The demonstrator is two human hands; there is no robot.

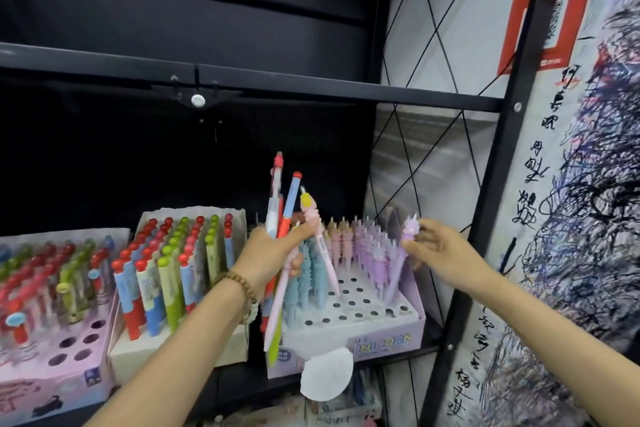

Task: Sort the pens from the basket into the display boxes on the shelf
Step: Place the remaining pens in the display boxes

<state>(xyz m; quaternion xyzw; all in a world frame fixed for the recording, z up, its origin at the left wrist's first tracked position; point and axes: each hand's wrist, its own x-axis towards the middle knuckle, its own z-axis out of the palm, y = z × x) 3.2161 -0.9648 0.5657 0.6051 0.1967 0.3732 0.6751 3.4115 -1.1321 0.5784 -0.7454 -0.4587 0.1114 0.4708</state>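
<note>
The left hand (pixel 273 253) wraps round the bunch of pens (pixel 277 191), so their middles are hidden. The purple pen (pixel 398 270) pinched in the right hand (pixel 440 253) is blurry, and I can't tell if its tip sits in a hole. The pink box (pixel 52 374) far left is cut off by the edge, and its print is too small to read.

A single wide-angle view from the person's head faces forward and slightly down into a dark shelf bay, near enough for both arms to reach it. The left hand (pixel 273 253) sits at 7 o'clock of centre and the right hand (pixel 440 253) at 4 o'clock. A shelf board (pixel 311 83) crosses above centre. Boxes (pixel 381 340) fill 6 to 9 o'clock, and a scribbled wall (pixel 571 253) stands at 3 o'clock.
</note>
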